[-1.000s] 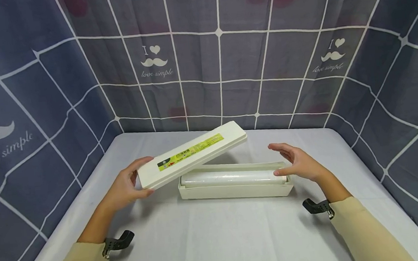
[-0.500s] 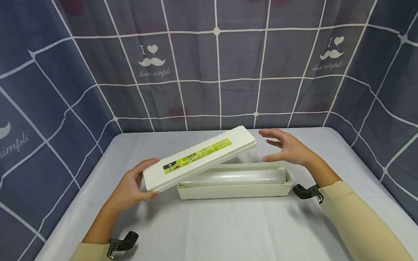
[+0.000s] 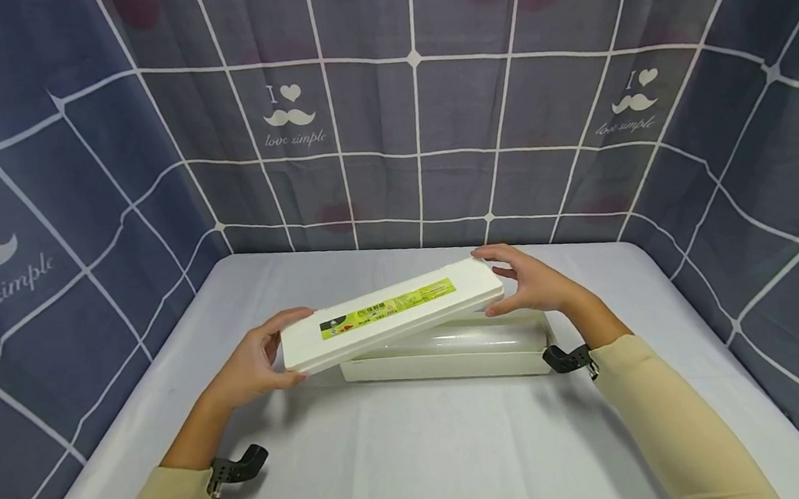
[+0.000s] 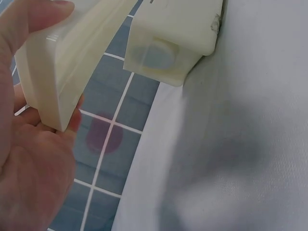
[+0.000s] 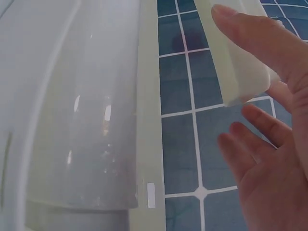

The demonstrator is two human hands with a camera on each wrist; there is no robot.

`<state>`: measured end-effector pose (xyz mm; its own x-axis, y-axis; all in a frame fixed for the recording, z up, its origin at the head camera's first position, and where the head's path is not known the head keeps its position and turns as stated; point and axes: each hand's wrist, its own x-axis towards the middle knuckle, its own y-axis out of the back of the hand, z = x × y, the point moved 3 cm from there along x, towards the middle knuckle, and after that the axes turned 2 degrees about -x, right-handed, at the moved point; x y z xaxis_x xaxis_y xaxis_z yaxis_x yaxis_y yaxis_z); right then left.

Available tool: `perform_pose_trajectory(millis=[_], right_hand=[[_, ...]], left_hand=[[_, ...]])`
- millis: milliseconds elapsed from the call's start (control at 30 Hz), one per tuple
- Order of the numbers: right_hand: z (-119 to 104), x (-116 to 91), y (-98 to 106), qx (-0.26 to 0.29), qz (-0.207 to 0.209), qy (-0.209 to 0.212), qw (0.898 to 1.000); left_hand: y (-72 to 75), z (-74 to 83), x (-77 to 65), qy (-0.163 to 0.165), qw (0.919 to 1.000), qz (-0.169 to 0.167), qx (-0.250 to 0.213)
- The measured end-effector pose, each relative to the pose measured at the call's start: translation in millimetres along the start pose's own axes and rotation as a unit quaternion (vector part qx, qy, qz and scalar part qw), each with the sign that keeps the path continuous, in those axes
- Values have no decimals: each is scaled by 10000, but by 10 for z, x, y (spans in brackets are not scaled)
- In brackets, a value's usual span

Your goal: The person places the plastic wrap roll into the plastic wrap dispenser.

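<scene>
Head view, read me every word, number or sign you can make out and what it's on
"I" beside a heart, moustache below: back cloth wall, twice.
"love simple": under both, and under a third moustache on the left cloth wall.
"保鲜膜", apparently: the lid's green label.
The label's other print: too small or blurred to read.

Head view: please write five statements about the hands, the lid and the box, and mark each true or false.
1. The left hand grips one end of the white lid, and the right hand holds the other. True.
2. The cling film roll lies in the box. True.
3. The lid closes the box fully. False: it is held tilted above, leaving part of the roll uncovered.
4. A yellow-green label is on the lid's upper face. True.
5. Both hands wear gloves. False: they are bare.
</scene>
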<state>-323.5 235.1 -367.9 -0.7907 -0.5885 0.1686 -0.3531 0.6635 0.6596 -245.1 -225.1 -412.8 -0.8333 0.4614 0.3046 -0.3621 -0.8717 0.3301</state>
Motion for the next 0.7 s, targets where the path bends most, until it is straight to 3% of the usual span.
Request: perform_pose_trajectory(millis=[333, 700], right_hand=[[-36, -27, 7, 30, -469, -196, 9987], [8, -72, 42, 303, -440, -65, 9986]], left_hand=[[-57, -2, 16, -15, 9996, -199, -177], [-84, 3, 49, -68, 9995, -309, -8]])
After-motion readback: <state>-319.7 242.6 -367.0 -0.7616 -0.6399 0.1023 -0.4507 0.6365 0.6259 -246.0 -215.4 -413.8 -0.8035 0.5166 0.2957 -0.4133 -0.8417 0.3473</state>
